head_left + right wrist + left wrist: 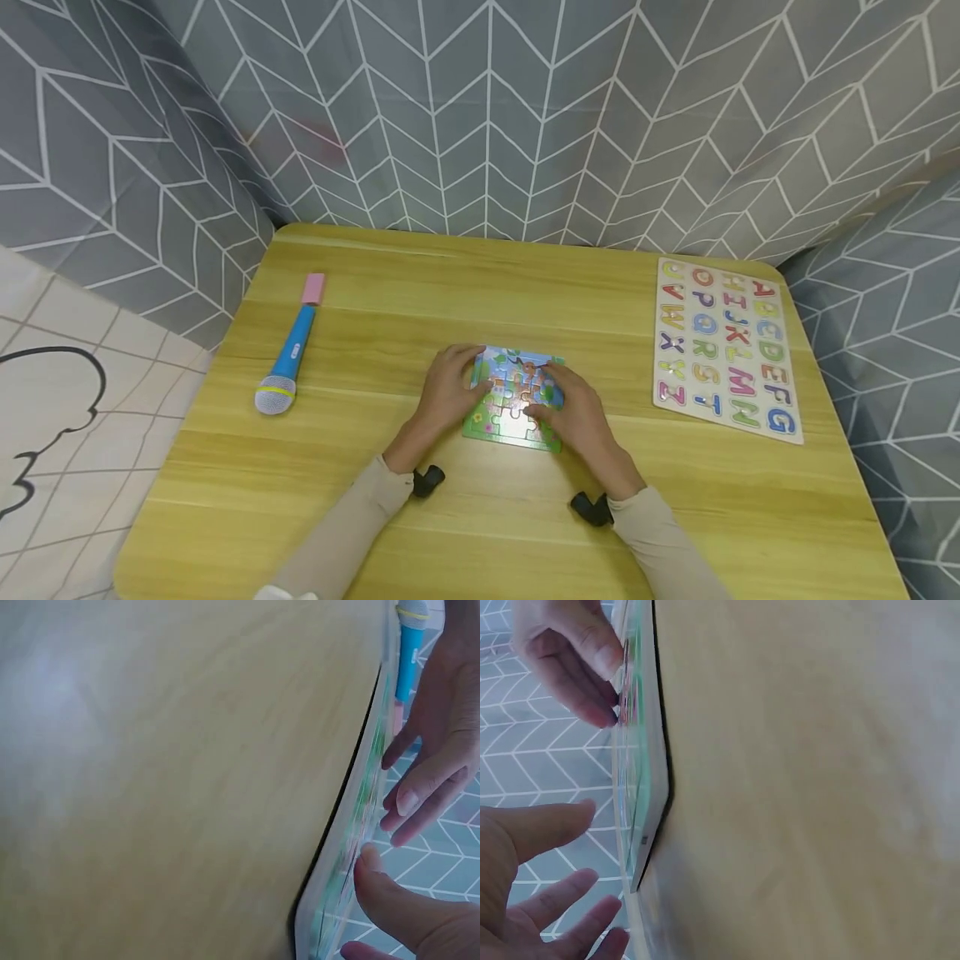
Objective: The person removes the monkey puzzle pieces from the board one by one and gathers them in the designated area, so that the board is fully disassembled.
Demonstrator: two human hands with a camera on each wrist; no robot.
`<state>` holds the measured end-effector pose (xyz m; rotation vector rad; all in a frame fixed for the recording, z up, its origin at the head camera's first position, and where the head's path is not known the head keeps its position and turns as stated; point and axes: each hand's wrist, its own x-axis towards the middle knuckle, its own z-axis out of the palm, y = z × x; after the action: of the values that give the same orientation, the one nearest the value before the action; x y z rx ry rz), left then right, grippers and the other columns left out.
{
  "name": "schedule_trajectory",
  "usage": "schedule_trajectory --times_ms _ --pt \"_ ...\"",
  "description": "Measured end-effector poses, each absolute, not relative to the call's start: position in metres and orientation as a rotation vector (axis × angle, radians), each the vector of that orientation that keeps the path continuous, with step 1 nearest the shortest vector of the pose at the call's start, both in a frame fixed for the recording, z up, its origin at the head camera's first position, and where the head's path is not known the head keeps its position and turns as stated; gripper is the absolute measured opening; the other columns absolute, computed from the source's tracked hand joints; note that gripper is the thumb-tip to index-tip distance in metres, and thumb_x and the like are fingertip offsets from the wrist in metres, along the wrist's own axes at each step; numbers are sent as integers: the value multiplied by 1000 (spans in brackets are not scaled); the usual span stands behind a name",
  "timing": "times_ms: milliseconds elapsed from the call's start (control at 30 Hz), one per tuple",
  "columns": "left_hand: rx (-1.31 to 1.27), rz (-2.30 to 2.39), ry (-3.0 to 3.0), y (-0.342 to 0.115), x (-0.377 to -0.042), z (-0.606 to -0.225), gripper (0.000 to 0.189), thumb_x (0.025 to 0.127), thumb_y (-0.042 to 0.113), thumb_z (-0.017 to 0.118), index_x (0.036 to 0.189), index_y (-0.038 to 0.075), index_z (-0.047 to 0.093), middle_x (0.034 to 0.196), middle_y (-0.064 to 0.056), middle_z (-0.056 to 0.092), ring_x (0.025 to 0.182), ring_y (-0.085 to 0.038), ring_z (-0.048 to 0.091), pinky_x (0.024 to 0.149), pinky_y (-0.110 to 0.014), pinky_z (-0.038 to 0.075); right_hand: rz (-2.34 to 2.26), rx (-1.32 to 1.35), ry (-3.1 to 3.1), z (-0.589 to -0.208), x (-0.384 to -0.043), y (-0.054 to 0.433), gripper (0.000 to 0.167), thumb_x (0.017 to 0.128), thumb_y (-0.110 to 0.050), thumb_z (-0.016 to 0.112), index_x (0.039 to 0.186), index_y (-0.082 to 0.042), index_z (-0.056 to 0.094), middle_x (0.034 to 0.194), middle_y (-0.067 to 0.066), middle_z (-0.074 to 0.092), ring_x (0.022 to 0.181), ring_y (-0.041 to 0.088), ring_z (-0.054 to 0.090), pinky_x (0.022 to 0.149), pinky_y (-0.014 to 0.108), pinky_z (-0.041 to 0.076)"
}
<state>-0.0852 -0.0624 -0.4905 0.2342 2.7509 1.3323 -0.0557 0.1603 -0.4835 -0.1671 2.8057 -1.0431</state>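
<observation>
On the far right of the wooden surface (420, 517) lies a white letter board (725, 346). Its big bright letters can be read: A B C D E F G in one row, H I J K L M N in the next, then O P Q R S T, then U V W X Y Z. They lie sideways from where the person sits.

In the middle of the surface, close to the person, lies a small jigsaw puzzle (516, 398). It is a flat square with a green rim. The picture on it has blue at the top, green grass at the bottom and something orange-brown in the middle. The wavy lines between the pieces show. No words can be made out on it.

The left hand (448, 390) rests on the puzzle's left side. Its fingers are spread and laid flat over the top left corner. The right hand (572, 408) rests on the puzzle's right side, fingers out and pressing down on the pieces. Neither grip pinches or lifts anything. From the wrist views the puzzle lies flat on the wood with fingertips touching its face.

Well apart, on the left, lies a blue toy microphone (287, 360) with a silver head. A small pink block (312, 288) sits at its tail end.
</observation>
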Motion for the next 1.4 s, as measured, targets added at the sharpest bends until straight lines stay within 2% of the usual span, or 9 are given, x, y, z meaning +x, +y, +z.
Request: schedule_trajectory --times_ms 167,233,600,833,1400 --pt "307 1223 2767 -64 -88 -495 64 84 23 80 142 7 56 157 -17 44 150 -40 31 125 -67 13 -1026 -155 2776 -484 -55 160 74 81 -29 84 143 0 54 156 17 46 146 42 39 118 60 37" --pt "321 1191 2770 -64 -89 -496 65 85 25 79 143 7 55 158 -17 42 152 -40 29 125 -67 10 -1014 -164 2778 -484 -55 160 74 81 -29 84 142 1 54 157 17 45 147 42 39 117 61 38" --pt "342 1152 2785 -64 -91 -502 60 88 25 75 142 7 56 157 -18 43 151 -41 30 124 -69 8 -1022 -179 2765 -484 -55 161 73 82 -29 83 142 1 54 158 17 43 146 43 38 117 64 35" --pt "345 1125 2792 -63 -91 -501 59 89 26 75 142 8 56 157 -17 44 151 -40 31 124 -70 7 -1017 -215 2784 -484 -55 161 73 81 -27 84 140 3 55 157 18 44 144 44 41 115 61 40" --pt "225 1119 2797 -58 -94 -496 54 82 22 84 131 11 65 154 -15 48 147 -40 37 125 -67 10 -1019 -186 2759 -485 -56 161 71 82 -26 83 141 2 54 158 17 43 144 46 40 116 66 34"
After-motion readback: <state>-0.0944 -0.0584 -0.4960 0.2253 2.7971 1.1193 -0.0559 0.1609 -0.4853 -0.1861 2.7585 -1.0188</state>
